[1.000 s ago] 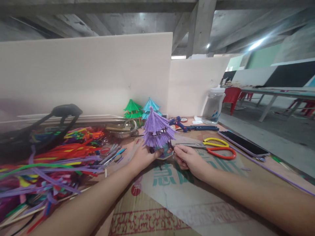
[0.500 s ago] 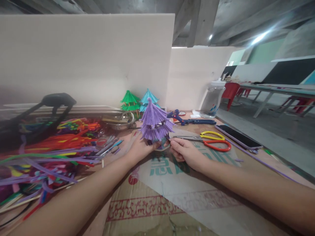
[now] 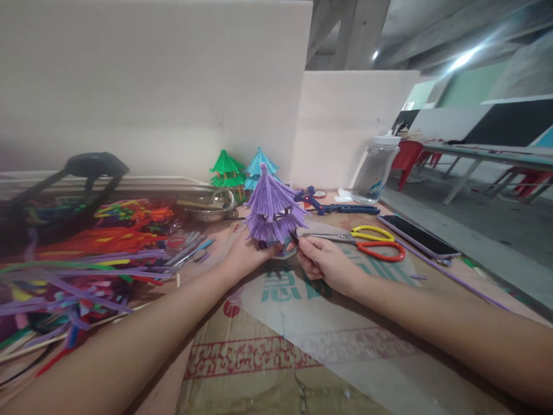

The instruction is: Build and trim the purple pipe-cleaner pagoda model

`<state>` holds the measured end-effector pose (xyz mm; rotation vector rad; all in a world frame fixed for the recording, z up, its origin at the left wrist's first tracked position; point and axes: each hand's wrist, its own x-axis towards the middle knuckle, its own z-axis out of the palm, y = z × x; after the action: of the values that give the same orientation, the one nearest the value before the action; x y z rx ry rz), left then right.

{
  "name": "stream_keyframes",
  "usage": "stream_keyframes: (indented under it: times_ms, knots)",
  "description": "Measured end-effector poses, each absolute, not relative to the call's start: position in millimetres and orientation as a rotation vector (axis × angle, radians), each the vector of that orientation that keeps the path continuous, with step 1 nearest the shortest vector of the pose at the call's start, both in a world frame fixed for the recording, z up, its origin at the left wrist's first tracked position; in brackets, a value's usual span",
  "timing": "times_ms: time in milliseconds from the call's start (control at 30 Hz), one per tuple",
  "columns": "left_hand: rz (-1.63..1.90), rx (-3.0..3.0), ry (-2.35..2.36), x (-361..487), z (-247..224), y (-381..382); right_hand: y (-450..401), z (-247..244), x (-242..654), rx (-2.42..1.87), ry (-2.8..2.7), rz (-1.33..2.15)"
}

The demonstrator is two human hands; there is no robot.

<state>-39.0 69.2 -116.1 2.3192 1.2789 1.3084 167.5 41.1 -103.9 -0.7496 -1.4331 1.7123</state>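
A purple two-tiered pavilion model point(image 3: 272, 199), its roofs made of fuzzy pipe cleaners, stands upright in front of me. My left hand point(image 3: 248, 256) grips it low down; the lower roof hides some of those fingers. Close beside its right side, my right hand point(image 3: 322, 259) is closed in a pinch on a small, thin dark piece point(image 3: 294, 237) that I cannot identify. Just behind the right hand lie scissors point(image 3: 375, 241) with one yellow and one red handle. A green pavilion model point(image 3: 227, 168) and a blue one point(image 3: 259, 164) stand behind the purple one.
Heaps of coloured pipe cleaners point(image 3: 86, 242) cover the left side, near a black strap-like object point(image 3: 93, 167) and a metal bowl point(image 3: 207, 210). At the back right are a dark blue glue gun point(image 3: 315, 202), a water bottle point(image 3: 375, 170) and a phone point(image 3: 419, 236).
The view has tilted down slightly, so the scene sits a little differently. Both hands stay at the purple pavilion, with hardly any movement between them.
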Motion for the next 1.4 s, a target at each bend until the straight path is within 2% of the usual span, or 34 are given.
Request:
stream_keyframes:
  times_ms: [1400]
  knots:
    - [1.320, 2.303, 1.293, -40.2, -117.4, 73.5, 38.4, -105.1, 167.1, -0.725, -1.461, 1.670]
